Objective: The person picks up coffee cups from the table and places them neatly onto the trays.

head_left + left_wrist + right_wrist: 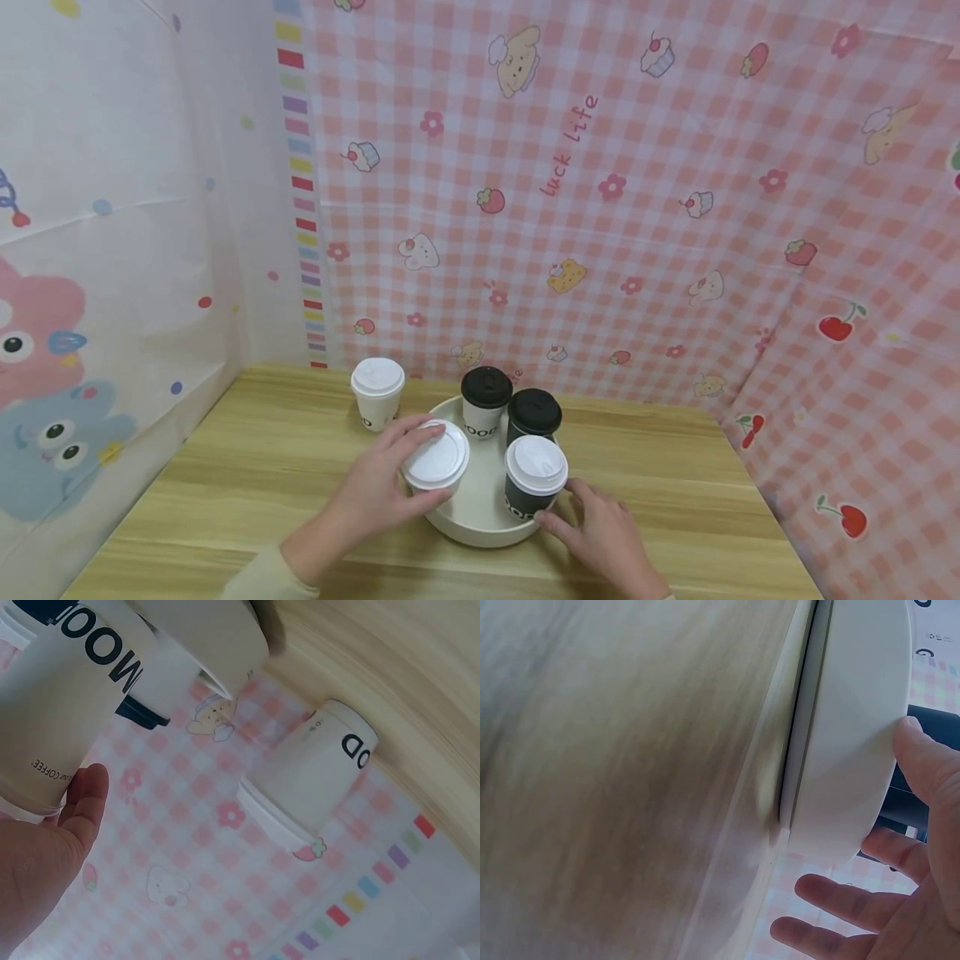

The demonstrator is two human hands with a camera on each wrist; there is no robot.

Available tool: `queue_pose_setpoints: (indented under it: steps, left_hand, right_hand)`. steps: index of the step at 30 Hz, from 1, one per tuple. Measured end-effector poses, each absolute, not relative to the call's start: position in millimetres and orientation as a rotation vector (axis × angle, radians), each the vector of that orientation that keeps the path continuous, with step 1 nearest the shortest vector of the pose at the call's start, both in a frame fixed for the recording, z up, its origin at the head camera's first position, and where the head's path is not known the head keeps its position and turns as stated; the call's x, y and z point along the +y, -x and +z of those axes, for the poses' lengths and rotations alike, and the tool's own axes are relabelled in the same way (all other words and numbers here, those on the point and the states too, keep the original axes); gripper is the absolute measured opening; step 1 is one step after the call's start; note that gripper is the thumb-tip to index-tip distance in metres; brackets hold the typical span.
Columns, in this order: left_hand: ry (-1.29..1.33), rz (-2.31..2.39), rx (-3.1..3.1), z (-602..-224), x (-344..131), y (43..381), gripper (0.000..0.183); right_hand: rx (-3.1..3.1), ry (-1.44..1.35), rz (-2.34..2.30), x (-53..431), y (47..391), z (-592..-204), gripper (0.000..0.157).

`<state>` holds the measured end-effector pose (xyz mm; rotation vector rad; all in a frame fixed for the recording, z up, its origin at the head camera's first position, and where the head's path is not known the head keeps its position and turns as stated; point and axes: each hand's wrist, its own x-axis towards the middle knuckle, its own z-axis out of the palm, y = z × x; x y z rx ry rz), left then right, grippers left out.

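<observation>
My left hand [367, 490] grips a white paper cup with a white lid [437, 455], thumb and fingers around its side, over the left part of a round cream tray [487, 533]. In the left wrist view this white cup [64, 724] shows dark lettering. Beside the tray's right front rim is my right hand [606, 533], thumb and index finger at the rim and the other fingers spread. Just inside that rim stands a black cup with a white lid [536, 471]. Behind it on the tray are a black-lidded black cup [534, 412] and a black-lidded white cup [485, 400].
A white cup with a white lid [377, 396] stands on the wooden table [660, 442], left of the tray and further back. A pink checked cloth [525, 250] hangs behind the table, and a white printed cloth [135, 250] hangs at the left.
</observation>
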<state>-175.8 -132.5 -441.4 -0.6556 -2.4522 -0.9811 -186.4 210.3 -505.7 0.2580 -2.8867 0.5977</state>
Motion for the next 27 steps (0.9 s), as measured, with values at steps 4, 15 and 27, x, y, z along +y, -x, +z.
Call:
queue_pose_setpoints:
  steps: [4, 15, 27]
  left_hand:
    - [0.664, -0.982, -2.452, -443, -128, 176, 0.078]
    - [0.713, -0.985, -2.450, -447, -115, 177, 0.078]
    - [0.784, -0.950, -2.444, -456, -104, 181, 0.077]
  right_hand:
    - [-2.859, -0.268, 0.594, 209, 186, -507, 0.068]
    - [-2.862, -0.256, 0.579, 209, 186, -507, 0.071]
    - [-2.861, -0.248, 0.608, 208, 185, -507, 0.067]
